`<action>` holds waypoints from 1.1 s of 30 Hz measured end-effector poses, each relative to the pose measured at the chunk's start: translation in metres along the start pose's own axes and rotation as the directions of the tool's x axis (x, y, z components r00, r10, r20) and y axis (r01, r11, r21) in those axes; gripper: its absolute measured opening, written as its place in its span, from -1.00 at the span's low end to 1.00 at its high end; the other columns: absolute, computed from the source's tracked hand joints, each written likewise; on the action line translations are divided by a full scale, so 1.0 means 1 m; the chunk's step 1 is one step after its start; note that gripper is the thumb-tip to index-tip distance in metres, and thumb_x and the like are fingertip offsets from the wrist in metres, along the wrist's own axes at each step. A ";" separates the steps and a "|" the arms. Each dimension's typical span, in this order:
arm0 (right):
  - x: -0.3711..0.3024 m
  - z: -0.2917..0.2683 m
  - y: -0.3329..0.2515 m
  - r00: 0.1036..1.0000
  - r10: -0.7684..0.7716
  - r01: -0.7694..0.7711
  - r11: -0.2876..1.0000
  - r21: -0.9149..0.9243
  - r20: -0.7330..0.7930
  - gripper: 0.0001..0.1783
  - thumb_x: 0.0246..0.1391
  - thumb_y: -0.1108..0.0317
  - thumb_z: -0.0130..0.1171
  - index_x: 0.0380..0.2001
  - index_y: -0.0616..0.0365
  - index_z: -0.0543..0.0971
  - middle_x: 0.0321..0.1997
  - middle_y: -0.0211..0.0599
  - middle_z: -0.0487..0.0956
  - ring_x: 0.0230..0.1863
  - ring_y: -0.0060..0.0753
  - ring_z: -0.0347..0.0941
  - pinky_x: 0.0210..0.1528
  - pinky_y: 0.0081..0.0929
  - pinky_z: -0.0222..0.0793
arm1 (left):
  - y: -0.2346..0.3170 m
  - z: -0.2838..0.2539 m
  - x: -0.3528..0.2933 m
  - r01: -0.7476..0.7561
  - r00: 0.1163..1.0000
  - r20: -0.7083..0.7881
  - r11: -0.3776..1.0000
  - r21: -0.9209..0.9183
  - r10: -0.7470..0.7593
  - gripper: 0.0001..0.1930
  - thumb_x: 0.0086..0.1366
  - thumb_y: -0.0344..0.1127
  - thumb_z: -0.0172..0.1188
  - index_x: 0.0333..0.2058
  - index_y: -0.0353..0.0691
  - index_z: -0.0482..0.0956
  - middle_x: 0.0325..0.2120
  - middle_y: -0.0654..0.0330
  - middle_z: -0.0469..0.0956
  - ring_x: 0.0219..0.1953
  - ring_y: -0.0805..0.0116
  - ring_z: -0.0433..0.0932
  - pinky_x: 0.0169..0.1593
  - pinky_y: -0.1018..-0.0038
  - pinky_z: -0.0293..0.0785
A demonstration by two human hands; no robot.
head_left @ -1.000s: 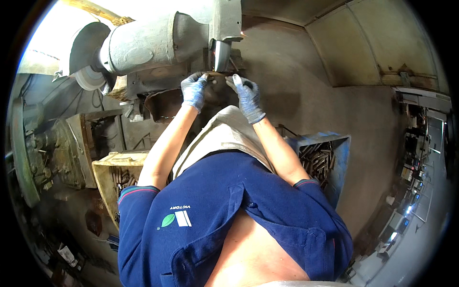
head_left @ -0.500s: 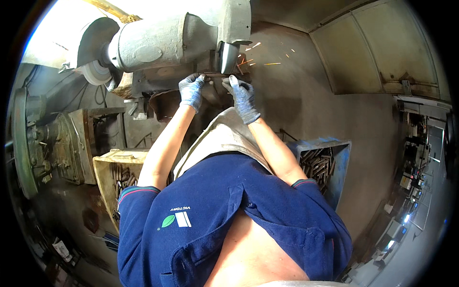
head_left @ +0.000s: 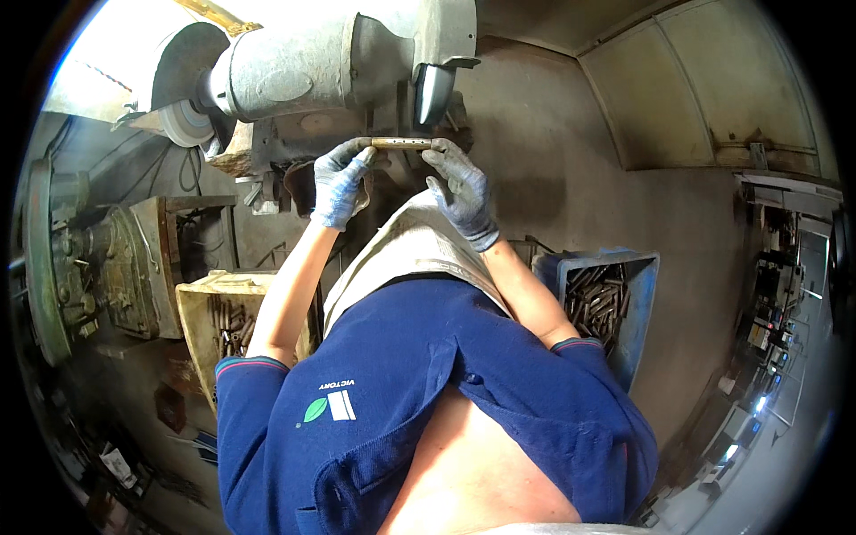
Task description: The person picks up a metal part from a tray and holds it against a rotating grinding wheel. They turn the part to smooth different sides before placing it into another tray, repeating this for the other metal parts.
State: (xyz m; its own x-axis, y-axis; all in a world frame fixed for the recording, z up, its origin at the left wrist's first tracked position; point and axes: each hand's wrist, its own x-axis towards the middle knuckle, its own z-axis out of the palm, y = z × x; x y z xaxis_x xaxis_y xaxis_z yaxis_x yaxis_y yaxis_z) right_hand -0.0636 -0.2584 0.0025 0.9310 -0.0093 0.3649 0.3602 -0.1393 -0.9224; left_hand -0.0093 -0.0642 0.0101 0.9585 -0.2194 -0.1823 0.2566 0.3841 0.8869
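A slim metal tube with a row of small holes (head_left: 401, 143) lies level between my two gloved hands, just in front of the bench grinder (head_left: 290, 71). My left hand (head_left: 341, 178) pinches the tube's left end. At the right end, my right hand (head_left: 461, 185) grips it between thumb and fingertips, the other fingers curled. Both gloves are blue and grey, darkened at the fingers. The grinder's right wheel (head_left: 434, 96) stands a little above and beyond the tube, with a visible gap. Its pale left wheel (head_left: 185, 123) is farther off to the left.
A yellowish bin (head_left: 198, 330) of metal tubes stands left of me, and a blue bin (head_left: 644, 312) with several similar tubes stands right. Green machinery (head_left: 116, 267) is at the far left. Metal panels (head_left: 704, 89) rise at the back right.
The tube has come away from the right wheel toward me and now shows plainly with its holes. Sparks seen earlier are gone. My hands have spread slightly apart.
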 end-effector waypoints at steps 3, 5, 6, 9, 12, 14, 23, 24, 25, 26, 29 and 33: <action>-0.003 -0.006 -0.011 0.995 -0.093 0.096 0.991 -0.096 0.036 -0.60 -0.05 0.61 0.15 -0.05 0.30 0.51 0.17 -0.11 0.33 0.20 -0.30 0.26 0.17 -0.47 0.22 | 0.011 0.000 -0.006 -0.030 0.999 0.048 0.993 0.116 0.024 -0.81 0.21 -0.43 0.17 -0.22 -0.38 0.54 -0.40 0.18 0.61 -0.38 0.53 0.54 -0.22 0.60 0.46; -0.003 -0.004 -0.021 0.998 -0.063 0.063 0.998 -0.006 0.001 -0.60 -0.05 0.60 0.15 -0.05 0.30 0.51 0.17 -0.11 0.34 0.19 -0.30 0.27 0.18 -0.45 0.21 | 0.018 0.004 -0.011 -0.063 0.996 0.070 0.991 0.122 0.055 -0.82 0.21 -0.43 0.17 -0.22 -0.38 0.55 -0.40 0.18 0.61 -0.38 0.54 0.54 -0.21 0.61 0.46; -0.004 -0.003 -0.024 0.999 -0.047 0.047 0.998 0.040 -0.016 -0.60 -0.05 0.59 0.15 -0.05 0.31 0.51 0.17 -0.10 0.34 0.19 -0.29 0.27 0.18 -0.45 0.20 | 0.021 0.006 -0.012 -0.079 0.994 0.081 0.989 0.124 0.070 -0.82 0.21 -0.42 0.17 -0.23 -0.38 0.55 -0.41 0.19 0.61 -0.37 0.54 0.53 -0.21 0.61 0.45; -0.002 -0.006 -0.027 0.997 -0.075 0.074 0.997 -0.030 -0.023 -0.61 -0.06 0.54 0.18 -0.08 0.29 0.53 0.13 -0.08 0.38 0.17 -0.24 0.30 0.18 -0.41 0.20 | 0.027 0.010 -0.014 -0.073 0.995 0.079 0.984 0.162 0.061 -0.82 0.22 -0.42 0.15 -0.23 -0.38 0.54 -0.40 0.18 0.61 -0.38 0.54 0.53 -0.22 0.61 0.45; 0.000 -0.005 -0.035 0.977 -0.206 0.183 0.946 -0.266 -0.061 -0.66 -0.12 0.41 0.29 -0.20 0.27 0.57 -0.05 0.01 0.51 0.03 -0.08 0.44 0.09 -0.35 0.33 | 0.020 0.008 -0.013 -0.060 0.992 0.111 0.997 0.056 0.054 -0.83 0.23 -0.43 0.13 -0.23 -0.39 0.53 -0.40 0.18 0.60 -0.39 0.54 0.52 -0.24 0.61 0.45; -0.002 -0.006 -0.034 0.975 -0.210 0.185 0.943 -0.275 -0.065 -0.65 -0.13 0.39 0.30 -0.21 0.27 0.57 -0.06 0.01 0.51 0.03 -0.07 0.43 0.09 -0.34 0.33 | 0.015 0.007 -0.011 -0.042 0.993 0.110 0.999 -0.006 0.043 -0.82 0.22 -0.46 0.13 -0.22 -0.41 0.53 -0.41 0.11 0.60 -0.42 0.44 0.57 -0.32 0.63 0.46; -0.005 -0.013 -0.041 0.967 -0.255 0.237 0.909 -0.343 -0.005 -0.64 -0.15 0.38 0.31 -0.21 0.26 0.57 -0.06 -0.01 0.51 0.02 -0.07 0.44 0.09 -0.33 0.32 | 0.015 0.014 -0.001 0.114 0.991 0.070 0.993 0.009 -0.114 -0.82 0.23 -0.27 0.17 -0.40 -0.30 0.52 -0.59 0.23 0.55 -0.60 0.55 0.47 -0.48 0.63 0.40; -0.004 -0.014 -0.041 0.967 -0.256 0.240 0.910 -0.339 -0.005 -0.64 -0.15 0.40 0.31 -0.21 0.26 0.57 -0.06 -0.01 0.51 0.02 -0.07 0.44 0.09 -0.34 0.33 | 0.016 0.019 -0.001 0.058 0.997 0.055 0.995 0.079 -0.062 -0.82 0.23 -0.28 0.17 -0.41 -0.30 0.52 -0.61 0.25 0.53 -0.61 0.56 0.45 -0.50 0.64 0.38; -0.004 -0.014 -0.040 0.976 -0.217 0.199 0.934 -0.298 -0.030 -0.65 -0.14 0.42 0.30 -0.21 0.26 0.57 -0.05 -0.02 0.51 0.03 -0.09 0.43 0.09 -0.34 0.32 | 0.017 0.022 -0.001 0.003 0.999 0.044 0.989 0.149 -0.009 -0.82 0.24 -0.29 0.17 -0.42 -0.30 0.52 -0.63 0.27 0.52 -0.63 0.58 0.44 -0.51 0.65 0.36; -0.004 -0.015 -0.037 0.983 -0.177 0.157 0.954 -0.256 -0.054 -0.66 -0.14 0.45 0.29 -0.20 0.26 0.57 -0.04 -0.03 0.50 0.04 -0.10 0.42 0.10 -0.35 0.31 | 0.016 0.022 -0.002 0.000 0.998 0.067 0.992 0.130 -0.009 -0.84 0.22 -0.32 0.18 -0.41 -0.31 0.54 -0.63 0.32 0.51 -0.61 0.65 0.39 -0.51 0.71 0.29; -0.009 -0.015 -0.026 0.993 0.015 -0.013 1.000 0.016 -0.116 -0.68 -0.12 0.57 0.24 -0.19 0.26 0.57 0.00 -0.09 0.49 0.09 -0.21 0.38 0.13 -0.41 0.27 | 0.013 0.025 -0.002 -0.092 0.993 0.094 0.977 0.192 0.075 -0.86 0.21 -0.36 0.19 -0.39 -0.34 0.56 -0.61 0.34 0.52 -0.60 0.68 0.37 -0.49 0.74 0.26; -0.007 -0.018 -0.021 0.990 0.006 -0.012 0.999 -0.044 -0.140 -0.67 -0.11 0.58 0.23 -0.18 0.26 0.58 0.02 -0.10 0.47 0.11 -0.26 0.36 0.14 -0.43 0.25 | 0.006 0.021 0.003 -0.052 0.994 0.100 0.986 0.156 0.036 -0.90 0.17 -0.47 0.21 -0.33 -0.36 0.58 -0.46 0.26 0.58 -0.44 0.60 0.47 -0.32 0.68 0.39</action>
State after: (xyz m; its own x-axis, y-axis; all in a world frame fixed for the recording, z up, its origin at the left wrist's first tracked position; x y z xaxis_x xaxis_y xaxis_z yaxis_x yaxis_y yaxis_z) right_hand -0.0789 -0.2734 0.0220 0.9157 -0.1483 0.3736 0.3459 -0.1830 -0.9203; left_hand -0.0080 -0.0817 0.0235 0.9497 -0.2943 -0.1067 0.1843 0.2502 0.9505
